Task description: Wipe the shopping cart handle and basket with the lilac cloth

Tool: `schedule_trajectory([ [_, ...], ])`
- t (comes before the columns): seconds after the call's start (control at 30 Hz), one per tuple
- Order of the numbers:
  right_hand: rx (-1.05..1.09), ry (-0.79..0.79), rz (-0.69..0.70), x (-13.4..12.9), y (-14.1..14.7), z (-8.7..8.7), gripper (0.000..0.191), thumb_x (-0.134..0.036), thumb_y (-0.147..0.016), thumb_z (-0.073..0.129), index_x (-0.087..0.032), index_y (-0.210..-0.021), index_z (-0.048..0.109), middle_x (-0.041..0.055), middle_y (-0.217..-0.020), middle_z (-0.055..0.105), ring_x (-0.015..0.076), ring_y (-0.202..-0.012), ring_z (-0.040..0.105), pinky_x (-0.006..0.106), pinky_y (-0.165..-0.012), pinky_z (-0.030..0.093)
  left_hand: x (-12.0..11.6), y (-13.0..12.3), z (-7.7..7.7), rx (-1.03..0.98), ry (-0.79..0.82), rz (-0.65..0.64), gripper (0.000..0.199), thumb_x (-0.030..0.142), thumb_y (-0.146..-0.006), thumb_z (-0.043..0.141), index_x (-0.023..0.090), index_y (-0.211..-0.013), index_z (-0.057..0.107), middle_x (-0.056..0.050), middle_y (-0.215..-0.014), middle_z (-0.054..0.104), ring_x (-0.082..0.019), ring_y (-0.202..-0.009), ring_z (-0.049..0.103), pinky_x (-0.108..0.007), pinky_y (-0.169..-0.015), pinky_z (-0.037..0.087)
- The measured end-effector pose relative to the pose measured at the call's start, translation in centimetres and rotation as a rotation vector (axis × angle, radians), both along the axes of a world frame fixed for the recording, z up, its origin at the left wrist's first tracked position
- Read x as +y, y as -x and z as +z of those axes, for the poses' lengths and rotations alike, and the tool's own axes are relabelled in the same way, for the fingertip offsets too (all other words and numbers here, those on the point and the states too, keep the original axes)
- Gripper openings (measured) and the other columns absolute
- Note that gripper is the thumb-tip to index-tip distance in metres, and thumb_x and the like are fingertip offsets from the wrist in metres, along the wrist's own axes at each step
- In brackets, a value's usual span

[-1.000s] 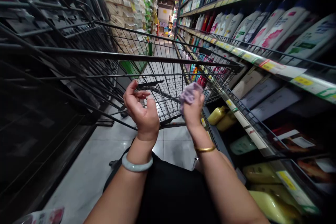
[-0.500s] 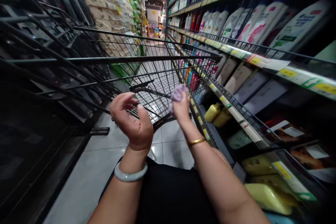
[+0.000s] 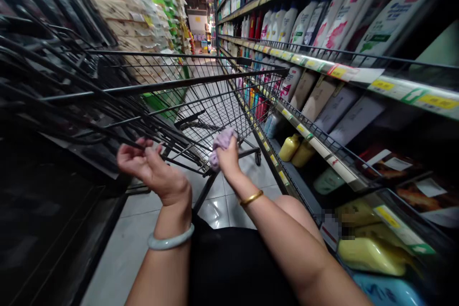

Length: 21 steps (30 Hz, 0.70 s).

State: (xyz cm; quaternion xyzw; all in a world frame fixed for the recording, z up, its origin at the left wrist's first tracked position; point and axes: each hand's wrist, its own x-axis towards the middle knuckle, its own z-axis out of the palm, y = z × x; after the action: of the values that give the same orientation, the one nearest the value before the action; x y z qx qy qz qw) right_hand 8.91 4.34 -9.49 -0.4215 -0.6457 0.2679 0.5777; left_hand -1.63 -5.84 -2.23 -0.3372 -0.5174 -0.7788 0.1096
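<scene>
A black wire shopping cart point(image 3: 215, 98) stands in front of me, its long side rails running across the view. My right hand point(image 3: 228, 154) is closed round a crumpled light purple cloth point(image 3: 223, 141), which lies against the lower wires of the cart. Further left, my left hand point(image 3: 152, 167) has its palm turned up and its fingers loosely curled and apart, holding nothing. Its fingertips are right by a lower bar of the cart; whether they touch it cannot be made out.
Shelves of bottles point(image 3: 340, 24) line the right side, with a price-label rail point(image 3: 322, 68) jutting toward me. Stacked packages point(image 3: 118, 14) stand at the back left. The tiled floor point(image 3: 132, 244) shows below, and a cart wheel point(image 3: 257, 157) is near the lower shelf.
My left hand has moved left and slightly down, toward the cart's lower bars. My right hand and the cloth have shifted left and a little down. The cart has turned somewhat in view.
</scene>
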Motion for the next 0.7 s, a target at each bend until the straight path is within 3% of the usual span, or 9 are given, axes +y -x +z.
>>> schedule_trajectory([
  [0.07, 0.001, -0.003, 0.035, -1.4, 0.9, 1.0, 0.054, -0.014, -0.073, 0.061, -0.022, -0.126, 0.057, 0.0081, -0.114, 0.062, 0.0188, -0.102, 0.062, 0.034, -0.093, 0.057, 0.6, -0.4, 0.0, -0.096, -0.016, -0.022, 0.029, 0.038, -0.103, 0.038, 0.019, -0.123, 0.049, -0.010, -0.129, 0.058, -0.018, -0.120, 0.059, -0.032, -0.095, 0.052],
  [0.13, -0.009, 0.018, 0.075, -1.7, 0.9, 1.8, 0.056, -0.013, -0.071, 0.063, -0.022, -0.126, 0.058, 0.0090, -0.122, 0.061, 0.0197, -0.110, 0.062, 0.035, -0.102, 0.054, 0.9, -1.0, 0.1, -0.078, -0.034, 0.034, 0.031, 0.043, -0.104, 0.041, 0.017, -0.106, 0.058, -0.007, -0.112, 0.064, -0.016, -0.111, 0.061, -0.031, -0.096, 0.049],
  [0.23, -0.021, 0.296, 0.005, -0.2, -0.6, 1.8, 0.056, -0.009, -0.070, 0.063, -0.020, -0.124, 0.057, 0.0106, -0.124, 0.061, 0.0223, -0.113, 0.062, 0.040, -0.107, 0.052, 1.1, -1.7, 0.3, -0.005, -0.014, 0.112, 0.035, 0.047, -0.106, 0.041, 0.017, -0.101, 0.060, -0.004, -0.102, 0.062, -0.015, -0.102, 0.060, -0.032, -0.101, 0.045],
  [0.33, -0.013, 0.521, -0.059, 0.6, -1.3, 1.6, 0.050, -0.008, -0.069, 0.062, -0.017, -0.118, 0.056, 0.0110, -0.111, 0.064, 0.0253, -0.107, 0.064, 0.045, -0.103, 0.054, 1.4, -2.0, 0.3, -0.001, 0.022, 0.065, 0.036, 0.049, -0.106, 0.039, 0.018, -0.104, 0.057, -0.003, -0.100, 0.059, -0.013, -0.092, 0.059, -0.030, -0.090, 0.048],
  [0.43, 0.006, 0.461, -0.019, -0.8, 0.2, 2.3, 0.050, -0.015, -0.072, 0.066, -0.021, -0.121, 0.055, 0.0084, -0.114, 0.065, 0.0232, -0.108, 0.064, 0.040, -0.103, 0.054, 1.8, -2.2, 0.2, -0.015, 0.010, -0.003, 0.033, 0.049, -0.105, 0.041, 0.018, -0.107, 0.053, -0.004, -0.103, 0.058, -0.012, -0.085, 0.057, -0.028, -0.081, 0.050],
  [0.53, 0.044, 0.300, 0.074, -2.1, 1.4, 2.7, 0.062, -0.020, -0.073, 0.068, -0.026, -0.132, 0.050, 0.0060, -0.128, 0.062, 0.0203, -0.117, 0.062, 0.035, -0.109, 0.051, 2.4, -2.6, 0.1, -0.037, -0.015, -0.081, 0.031, 0.048, -0.104, 0.044, 0.018, -0.111, 0.049, -0.006, -0.107, 0.057, -0.013, -0.091, 0.061, -0.030, -0.086, 0.053],
  [0.6, 0.061, 0.283, 0.085, -1.7, 1.1, 1.9, 0.065, -0.019, -0.071, 0.067, -0.024, -0.133, 0.049, 0.0073, -0.131, 0.060, 0.0212, -0.122, 0.060, 0.036, -0.112, 0.049, 2.8, -2.9, 0.0, -0.044, -0.023, -0.121, 0.034, 0.050, -0.102, 0.047, 0.018, -0.114, 0.047, -0.008, -0.113, 0.055, -0.016, -0.102, 0.062, -0.032, -0.092, 0.054],
  [0.7, 0.074, 0.394, 0.033, -0.1, 0.0, -0.3, 0.060, -0.014, -0.067, 0.062, -0.022, -0.125, 0.051, 0.0073, -0.117, 0.064, 0.0236, -0.115, 0.063, 0.042, -0.108, 0.052, 3.3, -3.2, -0.2, -0.031, -0.009, -0.173, 0.044, 0.057, -0.100, 0.048, 0.017, -0.120, 0.045, -0.012, -0.120, 0.054, -0.018, -0.113, 0.061, -0.034, -0.097, 0.055],
])
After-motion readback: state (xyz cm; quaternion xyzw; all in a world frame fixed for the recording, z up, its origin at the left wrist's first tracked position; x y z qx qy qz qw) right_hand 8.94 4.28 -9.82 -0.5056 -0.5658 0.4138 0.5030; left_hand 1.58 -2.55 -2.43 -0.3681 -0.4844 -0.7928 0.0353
